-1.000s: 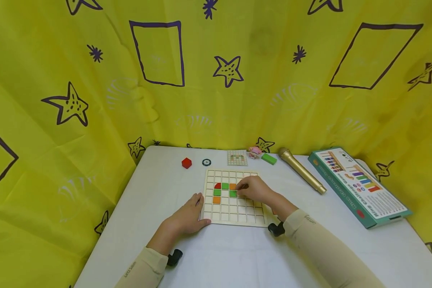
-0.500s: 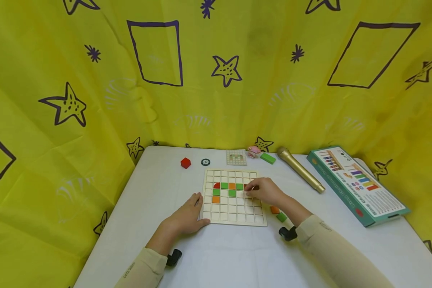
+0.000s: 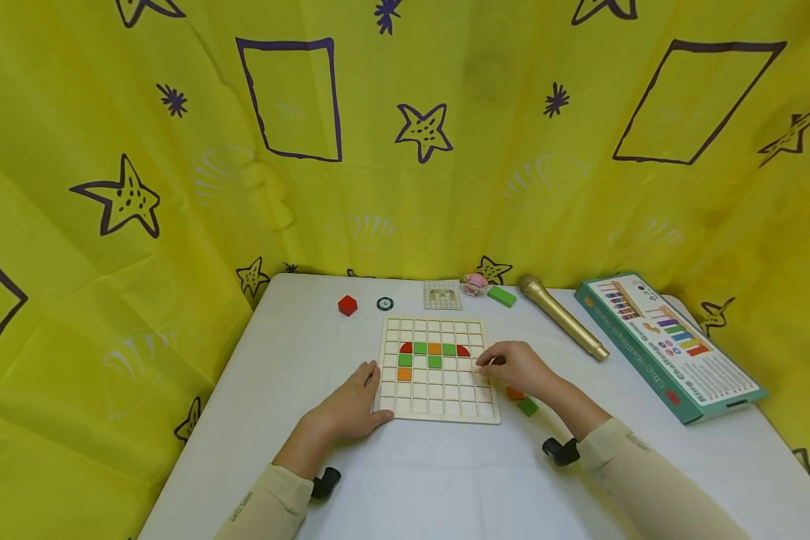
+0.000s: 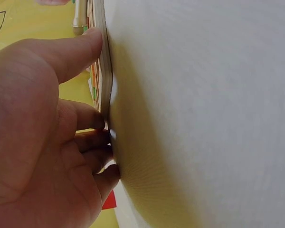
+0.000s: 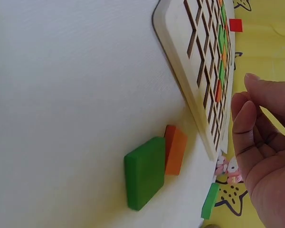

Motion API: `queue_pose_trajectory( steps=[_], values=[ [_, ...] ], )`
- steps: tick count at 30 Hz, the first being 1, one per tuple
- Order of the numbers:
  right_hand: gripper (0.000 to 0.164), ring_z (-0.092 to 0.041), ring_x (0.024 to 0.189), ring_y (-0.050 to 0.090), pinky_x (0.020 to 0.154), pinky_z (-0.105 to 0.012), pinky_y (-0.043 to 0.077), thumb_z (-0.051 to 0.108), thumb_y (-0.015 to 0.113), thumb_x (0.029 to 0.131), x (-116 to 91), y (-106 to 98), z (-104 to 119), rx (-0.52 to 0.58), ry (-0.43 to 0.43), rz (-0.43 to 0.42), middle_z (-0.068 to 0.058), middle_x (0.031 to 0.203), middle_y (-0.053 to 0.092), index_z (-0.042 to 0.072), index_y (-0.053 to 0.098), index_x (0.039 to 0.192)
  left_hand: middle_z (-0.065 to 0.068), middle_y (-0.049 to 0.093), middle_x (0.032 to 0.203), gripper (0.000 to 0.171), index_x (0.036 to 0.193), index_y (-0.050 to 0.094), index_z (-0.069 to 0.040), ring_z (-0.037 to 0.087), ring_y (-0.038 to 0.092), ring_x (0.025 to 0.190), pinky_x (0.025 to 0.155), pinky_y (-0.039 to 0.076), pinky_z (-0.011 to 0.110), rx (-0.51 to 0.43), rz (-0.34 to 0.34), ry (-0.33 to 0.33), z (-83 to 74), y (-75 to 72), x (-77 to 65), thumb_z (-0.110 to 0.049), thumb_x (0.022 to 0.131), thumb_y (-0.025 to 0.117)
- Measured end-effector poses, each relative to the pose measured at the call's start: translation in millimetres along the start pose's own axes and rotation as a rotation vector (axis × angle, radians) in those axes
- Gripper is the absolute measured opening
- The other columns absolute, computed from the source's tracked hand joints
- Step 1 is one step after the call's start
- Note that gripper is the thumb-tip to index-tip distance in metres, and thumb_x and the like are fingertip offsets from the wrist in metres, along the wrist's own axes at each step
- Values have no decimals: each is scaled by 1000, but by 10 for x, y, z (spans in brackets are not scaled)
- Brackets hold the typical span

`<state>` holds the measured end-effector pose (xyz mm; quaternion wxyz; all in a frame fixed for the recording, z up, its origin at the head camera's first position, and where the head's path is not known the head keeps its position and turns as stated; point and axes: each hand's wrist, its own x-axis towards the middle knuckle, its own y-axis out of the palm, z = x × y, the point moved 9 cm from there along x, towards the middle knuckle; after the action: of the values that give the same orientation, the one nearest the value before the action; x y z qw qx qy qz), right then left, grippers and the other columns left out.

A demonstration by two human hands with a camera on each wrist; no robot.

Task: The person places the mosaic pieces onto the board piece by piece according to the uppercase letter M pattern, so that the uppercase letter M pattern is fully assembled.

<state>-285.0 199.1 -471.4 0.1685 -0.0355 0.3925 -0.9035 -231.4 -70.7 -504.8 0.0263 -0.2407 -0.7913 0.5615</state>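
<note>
A pale wooden grid board [image 3: 439, 409] lies flat on the white table. My left hand [image 3: 351, 405] rests at its lower left corner, the thumb on the near edge and the fingers along the left side. Several green and orange square tiles sit in the grid, in a row and just below it; a rounded red tile [image 3: 406, 348] and another red tile [image 3: 463, 350] end the row. My right hand [image 3: 516, 367] hovers by the board's right edge, fingers loosely bent, nothing visible in them. Below it lie a loose orange tile [image 5: 176, 151] and green tile [image 5: 147, 171].
Behind the board are a pattern card [image 3: 442, 295], a pink figurine [image 3: 475, 282] and a green block [image 3: 502, 297]. A red polyhedral piece [image 3: 347, 305] and round disc [image 3: 385, 304] lie farther left. Right of them are a gold microphone [image 3: 563, 319] and a game box [image 3: 675, 349].
A green tile and the right-hand red tile have come into the top row. My right hand has moved rightward off the grid, uncovering the loose tiles. The left hand stays put.
</note>
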Motion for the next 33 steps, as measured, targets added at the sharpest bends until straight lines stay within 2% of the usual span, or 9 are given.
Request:
queue_pose_trajectory(
  steps=[11, 19, 26, 33],
  values=[
    [9, -19, 79, 57, 64, -30, 52, 14, 74, 92, -225, -99, -188, -2, 56, -4, 0, 88, 66, 10, 77, 99, 19, 18, 165, 91, 157, 23, 4, 34, 16, 152, 119, 25, 45, 12, 1, -5, 12, 11, 7, -48, 95, 65],
    [8, -17, 77, 60, 65, -28, 51, 15, 75, 91, -369, -105, -326, 27, 91, -7, 1, 83, 67, 9, 77, 97, 21, 19, 164, 90, 156, 25, 6, 35, 17, 152, 119, 26, 46, -21, -3, -1, -22, -14, -19, -45, 95, 67],
    [8, -16, 77, 57, 65, -27, 49, 17, 78, 89, -508, -133, -425, 10, 71, -39, 3, 84, 67, 11, 76, 93, 19, 18, 165, 91, 157, 24, 4, 35, 16, 152, 119, 26, 46, -10, 1, -11, -12, 3, 1, -47, 95, 66],
    [11, -16, 80, 58, 68, -28, 50, 16, 80, 87, -624, -146, -513, 0, 91, -64, 3, 89, 68, 10, 76, 96, 20, 19, 164, 90, 156, 25, 6, 35, 17, 152, 119, 26, 46, -15, 0, -2, -32, -21, -18, -45, 95, 67]
  ],
)
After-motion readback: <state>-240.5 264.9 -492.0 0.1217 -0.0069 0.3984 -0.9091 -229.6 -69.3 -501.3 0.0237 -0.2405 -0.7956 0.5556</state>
